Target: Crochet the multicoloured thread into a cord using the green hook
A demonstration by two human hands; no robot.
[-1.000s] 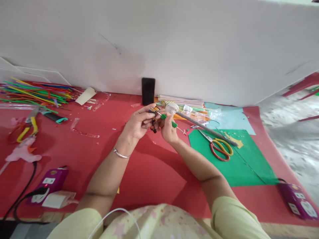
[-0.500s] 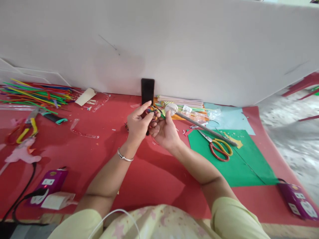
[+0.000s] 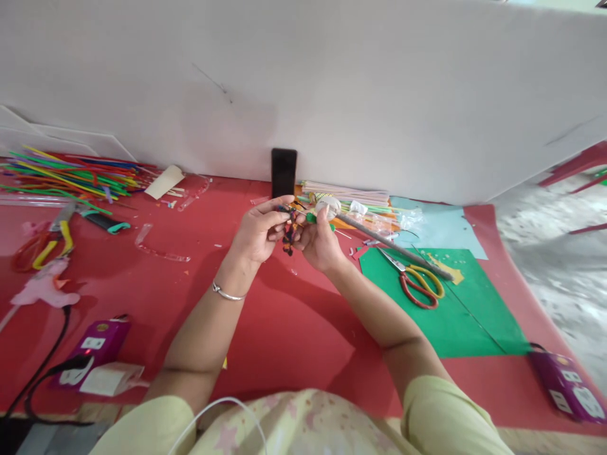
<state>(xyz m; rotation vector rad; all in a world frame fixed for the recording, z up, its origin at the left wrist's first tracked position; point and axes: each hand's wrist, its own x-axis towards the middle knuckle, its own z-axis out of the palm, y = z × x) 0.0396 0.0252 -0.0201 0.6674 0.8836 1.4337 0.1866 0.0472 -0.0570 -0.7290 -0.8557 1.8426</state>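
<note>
Above the red sheet (image 3: pixel 265 316), my left hand (image 3: pixel 256 232) and my right hand (image 3: pixel 320 242) meet at the middle. Between their fingertips hangs a small multicoloured beaded piece (image 3: pixel 288 235) with dark, orange and red bits. My left fingers pinch its top. My right hand grips a thin stick with green segments (image 3: pixel 312 218) that pokes out by the thumb. A silver bangle (image 3: pixel 228 293) circles my left wrist.
Red-and-yellow scissors (image 3: pixel 420 284) and a long grey rod (image 3: pixel 393 245) lie on green paper (image 3: pixel 450 309) at right. A black phone (image 3: pixel 283 172) leans on the white wall. Coloured sticks (image 3: pixel 71 174), a glue gun (image 3: pixel 45 287) and purple power strips (image 3: pixel 95 347) lie left.
My right hand turned from palm-up back toward the left hand, and both hands closed on the beaded piece. The green stick shows again by the right thumb.
</note>
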